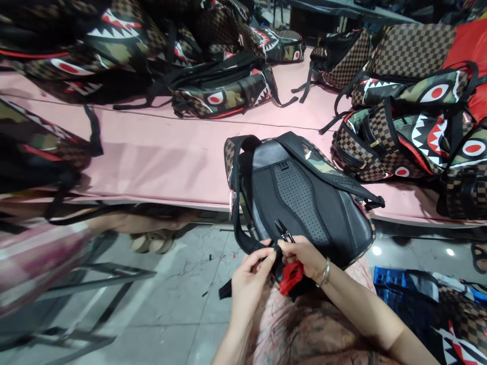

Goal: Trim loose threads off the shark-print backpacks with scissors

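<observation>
1. Pinches a black strap (251, 245) between thumb and fingers of the left grip (251, 271), close beside the other hand.
2. Grasps black thread snips (284, 233) in the right grip (302, 256), blades pointing up and to the far left over dark padding; meets the strap at the thumb and fingertips too, just beside the left fingertips.
3. Shows bunched red fabric (292, 278) directly below the right fingers; cannot tell whether held or attached.
4. Wears a silver bangle (324, 272) on the right wrist.
5. Lies back panel up beneath both hands: the black-backed backpack (304, 190), upper part on the front edge of the pink worktop (152, 157), lower part jutting past that edge towards the patterned clothing (304, 329) on the lap.
6. Carries a checkered shark-face backpack (395, 144) on the worktop to the right, near the handled one, and a camouflage backpack (224, 96) farther back, with more piled at far left.
7. Holds, on the tiled floor (163, 314) below, pale shoes (152, 242) under the worktop's edge and a blue bag (391, 281) at lower right.
</observation>
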`<state>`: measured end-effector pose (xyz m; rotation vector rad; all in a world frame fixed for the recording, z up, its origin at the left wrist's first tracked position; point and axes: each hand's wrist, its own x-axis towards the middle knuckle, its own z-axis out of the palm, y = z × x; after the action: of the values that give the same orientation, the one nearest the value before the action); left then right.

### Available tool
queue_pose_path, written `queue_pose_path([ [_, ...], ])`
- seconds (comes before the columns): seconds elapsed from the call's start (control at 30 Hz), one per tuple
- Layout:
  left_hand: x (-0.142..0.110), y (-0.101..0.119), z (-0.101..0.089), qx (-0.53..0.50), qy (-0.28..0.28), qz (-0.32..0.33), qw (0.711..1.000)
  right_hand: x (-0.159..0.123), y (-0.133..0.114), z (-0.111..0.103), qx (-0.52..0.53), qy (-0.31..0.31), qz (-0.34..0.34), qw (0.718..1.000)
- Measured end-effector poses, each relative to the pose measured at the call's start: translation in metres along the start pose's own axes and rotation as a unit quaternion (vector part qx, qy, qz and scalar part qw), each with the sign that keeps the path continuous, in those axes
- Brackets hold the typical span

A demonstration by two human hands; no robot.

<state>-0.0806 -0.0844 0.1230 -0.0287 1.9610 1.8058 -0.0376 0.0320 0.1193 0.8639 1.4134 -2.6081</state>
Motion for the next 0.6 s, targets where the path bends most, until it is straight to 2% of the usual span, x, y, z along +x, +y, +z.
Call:
queue_pose_path([
  [0.1,0.006,-0.004,-0.003,-0.020,-0.014,-0.027,0.999,-0.002,0.000,0.003,-0.017,0.017,-0.023,0.999],
  [0.2,0.011,-0.007,-0.003,-0.057,-0.033,-0.055,0.996,-0.003,0.001,0.004,-0.067,0.076,-0.075,0.992],
  [0.33,0.012,-0.006,-0.002,-0.100,-0.043,-0.090,0.990,-0.005,0.004,-0.001,-0.180,0.157,-0.192,0.952],
  [0.4,0.011,-0.006,-0.002,-0.097,-0.039,-0.084,0.991,-0.009,0.006,-0.004,-0.242,0.157,-0.232,0.929],
  [0.53,0.008,-0.007,-0.001,-0.073,-0.017,-0.062,0.995,-0.014,0.009,-0.005,-0.340,0.137,-0.269,0.891],
  [0.6,0.005,-0.006,0.001,-0.050,-0.011,-0.039,0.998,-0.011,0.010,-0.005,-0.343,0.136,-0.273,0.888],
])
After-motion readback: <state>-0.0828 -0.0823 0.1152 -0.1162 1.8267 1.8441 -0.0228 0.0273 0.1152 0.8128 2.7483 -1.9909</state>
